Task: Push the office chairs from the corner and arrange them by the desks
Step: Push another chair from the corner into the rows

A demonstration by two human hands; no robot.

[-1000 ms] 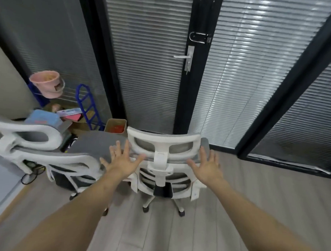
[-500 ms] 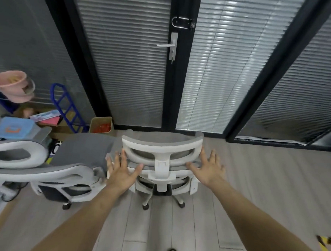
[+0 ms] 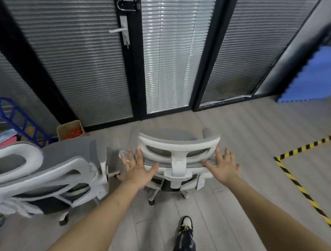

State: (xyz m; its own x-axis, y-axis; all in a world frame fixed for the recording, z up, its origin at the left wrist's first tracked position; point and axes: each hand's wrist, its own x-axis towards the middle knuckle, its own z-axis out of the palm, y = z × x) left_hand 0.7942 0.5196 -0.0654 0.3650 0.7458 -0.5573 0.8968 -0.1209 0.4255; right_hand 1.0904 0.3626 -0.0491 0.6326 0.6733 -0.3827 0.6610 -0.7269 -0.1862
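A white-framed office chair with grey mesh (image 3: 178, 150) stands in front of me, its back toward me, on castors. My left hand (image 3: 138, 169) is spread flat against the left side of its backrest, fingers apart. My right hand (image 3: 223, 165) lies open against the right side of the backrest. A second chair of the same kind (image 3: 45, 173) stands close on the left, its armrest nearly touching the first chair.
Glass partitions with blinds and a black-framed door (image 3: 125, 32) stand straight ahead. A cardboard box (image 3: 70, 129) and a blue rack (image 3: 15, 115) sit at the left. Blue foam mats (image 3: 312, 78) lean far right. Yellow-black floor tape (image 3: 300, 188) runs at right. My shoe (image 3: 187, 224) is below.
The view has swung right and the chair has rolled rightward away from the corner clutter. Both hands stay flat on its backrest. The tape and blue mats have come into view.
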